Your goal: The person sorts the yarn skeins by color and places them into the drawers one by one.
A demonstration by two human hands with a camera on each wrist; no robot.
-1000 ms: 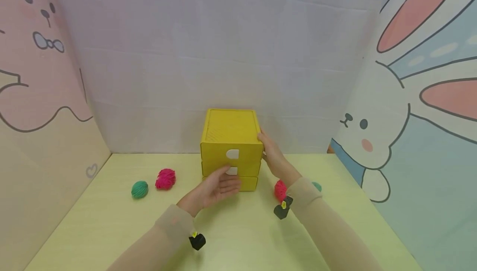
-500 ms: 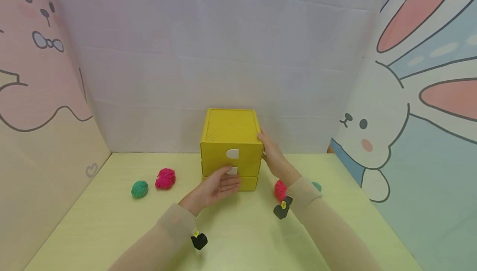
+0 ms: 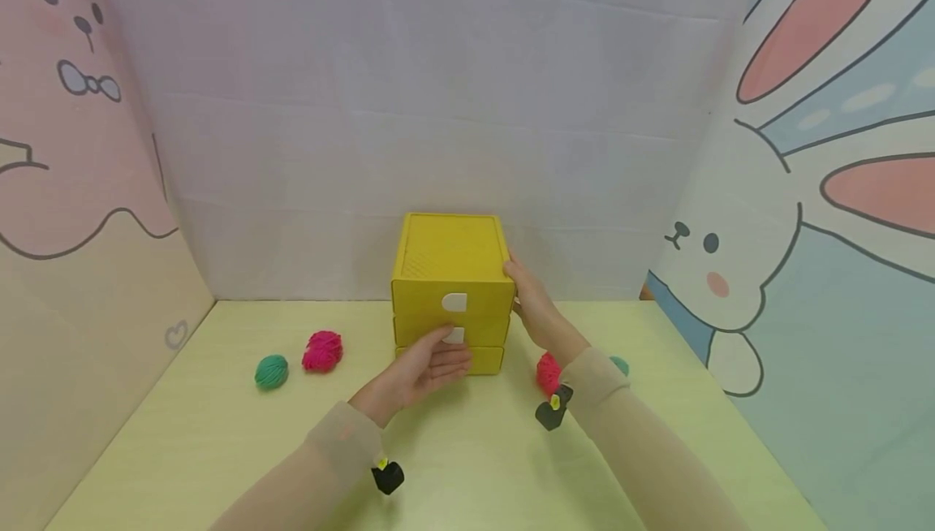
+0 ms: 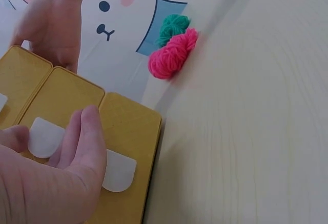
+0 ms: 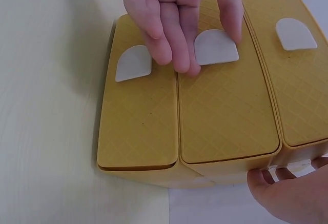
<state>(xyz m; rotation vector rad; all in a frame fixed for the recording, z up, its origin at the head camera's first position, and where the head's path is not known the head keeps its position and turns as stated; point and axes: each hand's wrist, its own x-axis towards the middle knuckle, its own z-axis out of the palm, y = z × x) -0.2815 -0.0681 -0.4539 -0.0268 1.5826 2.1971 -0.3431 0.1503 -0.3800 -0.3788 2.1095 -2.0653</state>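
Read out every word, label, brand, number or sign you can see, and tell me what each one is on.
None: no readable text shows in any view.
The yellow drawer unit and its white handles show no lettering.
The yellow marks on the black wrist devices are too small to read.

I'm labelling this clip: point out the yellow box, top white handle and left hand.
Yellow box (image 3: pixel 453 247): head view, top panel.
Top white handle (image 3: pixel 454 302): head view, its middle.
Left hand (image 3: pixel 418 368): head view, palm.

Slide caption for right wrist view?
Left hand at middle white rounded handle of yellow three-drawer cabinet; right hand against its side.
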